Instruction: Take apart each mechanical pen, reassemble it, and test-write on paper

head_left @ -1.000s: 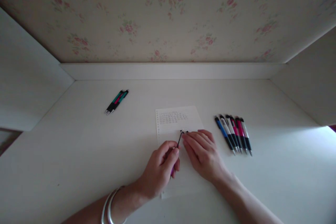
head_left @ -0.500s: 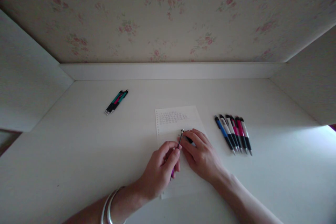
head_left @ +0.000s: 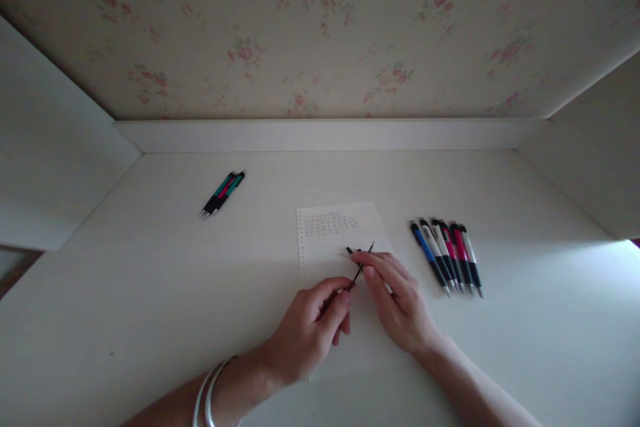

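Over the sheet of paper, my left hand point(head_left: 320, 320) pinches the lower end of a thin dark pen refill point(head_left: 357, 273) with a pale tip. The refill slants up and to the right. My right hand point(head_left: 400, 297) has its thumb and index finger closed around the refill's upper part. Small black pen parts point(head_left: 349, 250) lie on the paper just beyond my right fingertips, partly covered by them. The lined paper point(head_left: 325, 253) has handwriting near its top and punched holes along its left edge. Whatever else sits inside my left palm is hidden.
On the right lies a row of several pens point(head_left: 447, 257), blue, white and pink with black grips. Farther back on the left is a small bunch of green and pink pens point(head_left: 223, 195). The white desk point(head_left: 175, 293) ends at side panels and a flowered wall point(head_left: 250, 33).
The refill has tilted to the right, and my right thumb and index finger have come onto it from the pen parts on the paper. A purple part seen below my left hand is now hidden.
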The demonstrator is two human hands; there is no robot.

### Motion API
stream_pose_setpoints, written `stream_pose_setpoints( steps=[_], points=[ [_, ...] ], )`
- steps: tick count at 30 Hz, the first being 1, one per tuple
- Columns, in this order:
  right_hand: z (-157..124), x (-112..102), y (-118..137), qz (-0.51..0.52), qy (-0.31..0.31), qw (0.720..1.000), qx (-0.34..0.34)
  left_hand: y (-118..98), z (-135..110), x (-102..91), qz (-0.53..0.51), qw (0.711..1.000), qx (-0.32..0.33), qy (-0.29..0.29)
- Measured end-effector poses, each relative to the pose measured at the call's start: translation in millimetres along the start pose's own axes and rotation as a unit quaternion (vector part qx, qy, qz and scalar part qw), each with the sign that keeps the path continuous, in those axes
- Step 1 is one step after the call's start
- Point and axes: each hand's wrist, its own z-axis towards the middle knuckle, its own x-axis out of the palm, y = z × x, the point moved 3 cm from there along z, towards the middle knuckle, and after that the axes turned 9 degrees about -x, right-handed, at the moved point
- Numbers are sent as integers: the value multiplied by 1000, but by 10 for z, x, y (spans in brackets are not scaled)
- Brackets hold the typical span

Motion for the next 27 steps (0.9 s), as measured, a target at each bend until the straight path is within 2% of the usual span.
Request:
stream_pose_setpoints(
  steps=[4,9,11,13,16,18,21,24,27],
  points=[
    [-29,-38,-145,-10,-113,990,81,25,-10,-1,12,1000,-3,-2],
    [-52,4,-203,-5,-149,982,119,6,-37,13,57,998,25,18],
    [-44,32,-176,-1,-147,980,132,-11,-49,22,76,996,36,33],
    [-11,67,-125,-25,-118,985,120,-20,-59,26,87,994,42,45],
    [54,138,-45,-115,-37,992,45,-20,-67,26,102,992,50,53],
    [72,185,-26,-176,6,984,-3,-18,-69,26,108,991,56,50],
    [67,229,-49,-224,39,974,-24,-27,-64,20,108,992,66,30],
    [69,213,-53,-210,35,977,-6,-60,-50,0,106,991,77,-15],
    [93,135,-11,-135,-10,989,52,-107,-37,-30,95,988,103,-62]
  ],
)
